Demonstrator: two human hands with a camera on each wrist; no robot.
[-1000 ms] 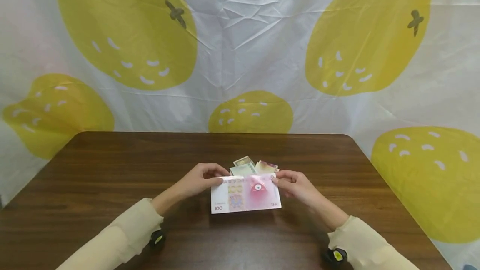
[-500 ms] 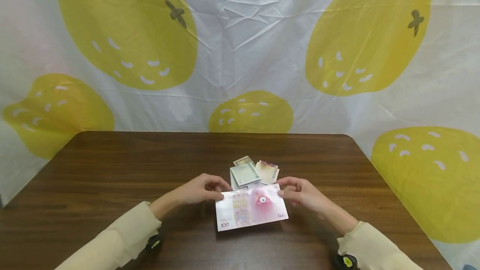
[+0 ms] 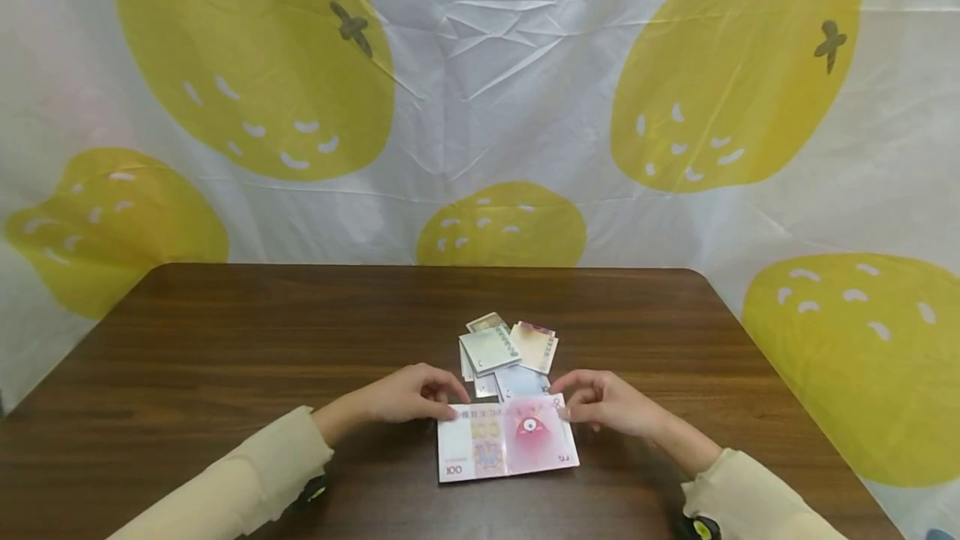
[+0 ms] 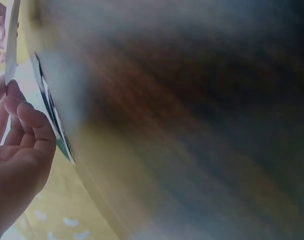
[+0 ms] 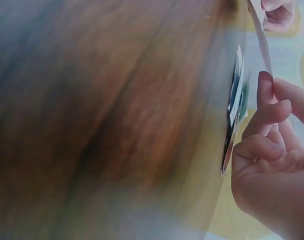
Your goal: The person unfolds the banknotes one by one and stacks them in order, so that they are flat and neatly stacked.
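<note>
"Where's that pink banknote (image 3: 507, 440)?"
"Pinched at its far corners by the left hand (image 3: 411, 395) and right hand (image 3: 611, 408), probably to hold it flat."
"And those other notes (image 3: 491, 350)?"
"Heaped just beyond it, on the table (image 3: 225, 340); the banknote itself hangs above the wood."

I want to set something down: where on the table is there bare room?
The tabletop is bare left of the left hand, right of the right hand, and between the piled notes and the curtain. Crowded: the middle, where both hands pinch the pink note, the piled notes just beyond.
</note>
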